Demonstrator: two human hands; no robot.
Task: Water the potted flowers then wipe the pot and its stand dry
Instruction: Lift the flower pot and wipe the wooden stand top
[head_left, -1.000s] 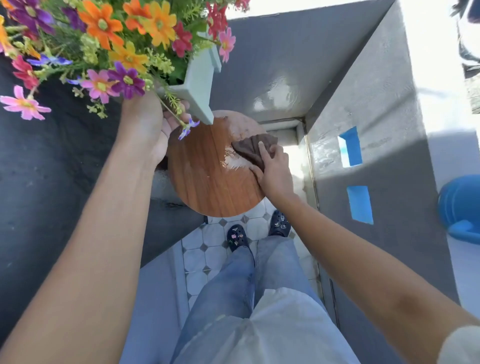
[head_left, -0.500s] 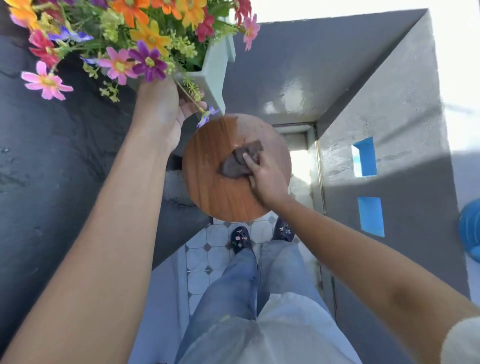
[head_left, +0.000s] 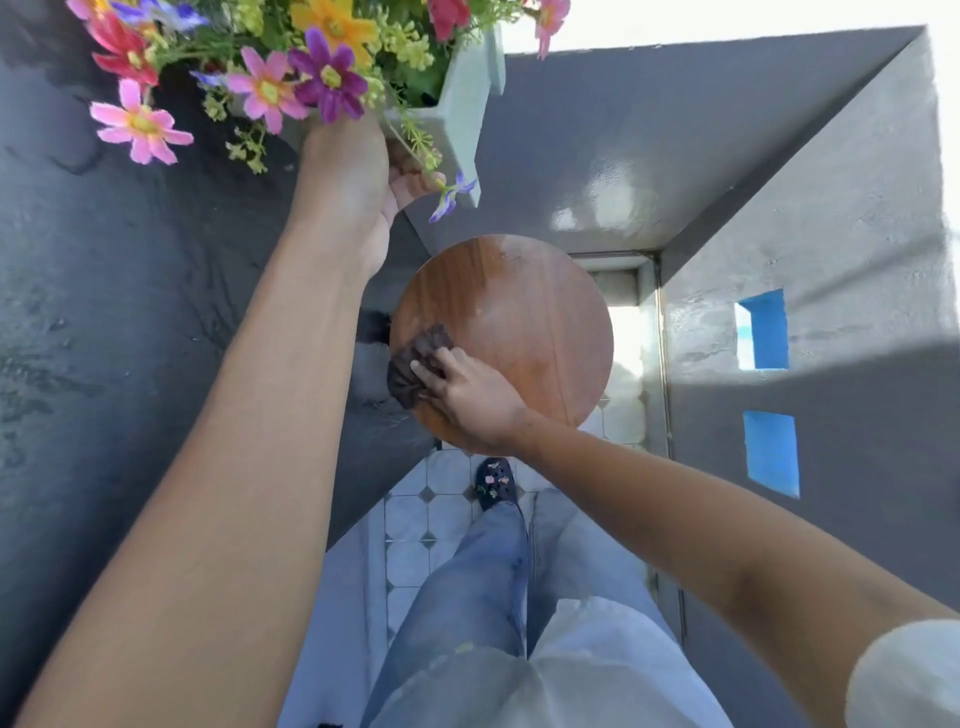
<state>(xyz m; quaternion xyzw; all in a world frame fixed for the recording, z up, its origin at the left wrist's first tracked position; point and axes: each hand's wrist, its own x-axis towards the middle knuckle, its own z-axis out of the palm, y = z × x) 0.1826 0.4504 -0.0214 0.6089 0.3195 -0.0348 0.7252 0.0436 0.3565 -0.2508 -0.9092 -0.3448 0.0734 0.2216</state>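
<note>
Right hand (head_left: 470, 397) presses the dark cloth (head_left: 415, 364), now swept from the far right across to the near left edge of the round wooden stand (head_left: 524, 322); faint sheen remains at the far rim. Left hand (head_left: 358, 182) grips the flower pot (head_left: 462, 104), held aloft clear of the stand. Judgement: stand nearly dry
</note>
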